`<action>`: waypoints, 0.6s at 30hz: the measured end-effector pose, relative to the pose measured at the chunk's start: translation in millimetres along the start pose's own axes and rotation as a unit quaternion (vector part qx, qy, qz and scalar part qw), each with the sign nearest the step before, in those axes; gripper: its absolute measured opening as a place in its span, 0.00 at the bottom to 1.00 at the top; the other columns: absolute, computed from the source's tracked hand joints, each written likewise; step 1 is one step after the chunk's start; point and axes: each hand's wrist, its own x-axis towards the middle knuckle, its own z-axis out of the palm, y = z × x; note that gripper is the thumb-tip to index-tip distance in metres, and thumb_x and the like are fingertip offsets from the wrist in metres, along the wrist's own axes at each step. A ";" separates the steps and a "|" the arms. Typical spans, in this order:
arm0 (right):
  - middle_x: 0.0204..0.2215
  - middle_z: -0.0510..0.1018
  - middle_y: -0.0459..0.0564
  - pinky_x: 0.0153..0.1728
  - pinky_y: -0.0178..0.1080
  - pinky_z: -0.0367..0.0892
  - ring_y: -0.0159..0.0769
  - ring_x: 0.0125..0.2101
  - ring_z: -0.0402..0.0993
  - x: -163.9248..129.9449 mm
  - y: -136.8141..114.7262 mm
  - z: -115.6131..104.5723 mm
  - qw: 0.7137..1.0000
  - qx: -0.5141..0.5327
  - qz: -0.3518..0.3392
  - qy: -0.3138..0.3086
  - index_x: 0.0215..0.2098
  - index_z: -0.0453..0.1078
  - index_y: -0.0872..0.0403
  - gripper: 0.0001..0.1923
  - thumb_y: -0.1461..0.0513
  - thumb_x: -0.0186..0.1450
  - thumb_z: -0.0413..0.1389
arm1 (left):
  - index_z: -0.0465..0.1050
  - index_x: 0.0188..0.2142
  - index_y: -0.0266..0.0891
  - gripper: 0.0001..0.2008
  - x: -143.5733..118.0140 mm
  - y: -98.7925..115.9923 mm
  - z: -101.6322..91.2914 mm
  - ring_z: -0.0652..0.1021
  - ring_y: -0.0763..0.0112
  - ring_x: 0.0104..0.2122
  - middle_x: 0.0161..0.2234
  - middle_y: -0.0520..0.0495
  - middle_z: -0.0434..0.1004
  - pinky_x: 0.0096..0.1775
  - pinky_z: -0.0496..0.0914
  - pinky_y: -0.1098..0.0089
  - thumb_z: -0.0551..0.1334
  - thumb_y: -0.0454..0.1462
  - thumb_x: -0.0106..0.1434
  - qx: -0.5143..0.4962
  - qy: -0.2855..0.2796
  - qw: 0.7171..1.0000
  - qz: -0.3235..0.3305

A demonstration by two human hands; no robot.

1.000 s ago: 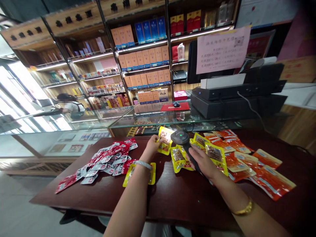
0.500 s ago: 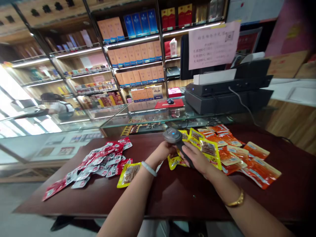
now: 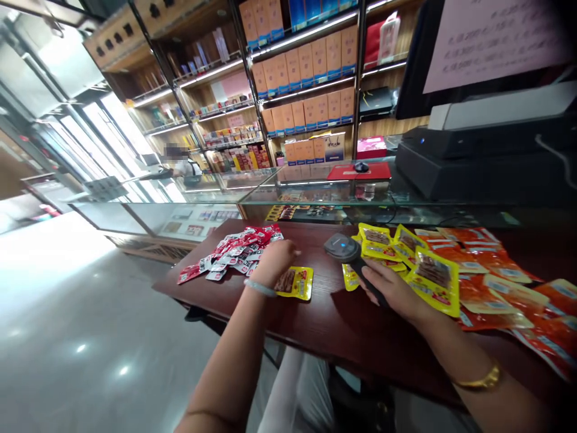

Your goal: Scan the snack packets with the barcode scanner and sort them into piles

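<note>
Your right hand [image 3: 393,293] is wrapped around the dark handle of a barcode scanner [image 3: 343,248], whose head points away from you with a small blue light showing on top. Just under and beyond that hand lie yellow snack packets [image 3: 428,276], and further to its right spread the orange packets [image 3: 491,276] over the dark wooden table [image 3: 324,319].

Your left hand [image 3: 276,260] lies across from the scanner, to its left, fingers curled down on the table; you cannot tell from here whether they pinch anything. Touching its near side is a single yellow packet [image 3: 297,282], lying flat by your wrist and its pale bracelet [image 3: 260,288]. Just beyond and to the left of that hand sits the heap of red and white packets [image 3: 234,252].

Past both hands stands a glass counter [image 3: 315,192], with a black register [image 3: 487,156] above your right hand. Farthest off are lit shelves of orange boxes [image 3: 311,78], and a person [image 3: 183,165] behind the glass far to the left.
</note>
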 end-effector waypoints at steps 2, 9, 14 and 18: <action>0.21 0.68 0.42 0.16 0.32 0.53 0.26 0.15 0.58 -0.3 1.9 3.0 1.000 -0.012 -0.004 -0.020 0.41 0.68 0.54 0.23 0.43 0.64 0.54 | 0.78 0.40 0.38 0.16 -20.2 -26.4 -0.7 0.76 0.54 0.48 0.44 0.36 0.79 0.50 0.66 0.63 0.58 0.46 0.64 0.071 0.020 0.995 -0.071; 0.21 0.69 0.41 0.18 0.33 0.55 0.28 0.15 0.59 -2.9 7.5 10.7 0.996 -0.043 0.000 -0.072 0.51 0.68 0.53 0.23 0.47 0.67 0.52 | 0.74 0.40 0.38 0.15 -46.2 -58.8 20.8 0.77 0.53 0.46 0.44 0.35 0.78 0.44 0.67 0.63 0.54 0.44 0.66 0.076 -0.029 0.982 -0.169; 0.17 0.67 0.38 0.18 0.33 0.56 0.29 0.14 0.61 -3.0 16.4 12.8 0.996 -0.055 0.006 -0.076 0.57 0.66 0.54 0.28 0.47 0.66 0.53 | 0.74 0.33 0.41 0.12 -41.9 -54.9 26.3 0.78 0.60 0.38 0.36 0.42 0.80 0.36 0.66 0.69 0.56 0.44 0.63 -0.011 0.016 0.987 -0.162; 0.16 0.67 0.38 0.19 0.33 0.56 0.29 0.15 0.61 -4.8 14.6 13.1 0.997 -0.027 0.006 -0.073 0.57 0.66 0.54 0.29 0.46 0.65 0.54 | 0.72 0.28 0.39 0.15 -35.7 -49.1 35.6 0.75 0.69 0.28 0.26 0.49 0.76 0.31 0.65 0.73 0.57 0.47 0.61 -0.219 0.090 0.959 -0.155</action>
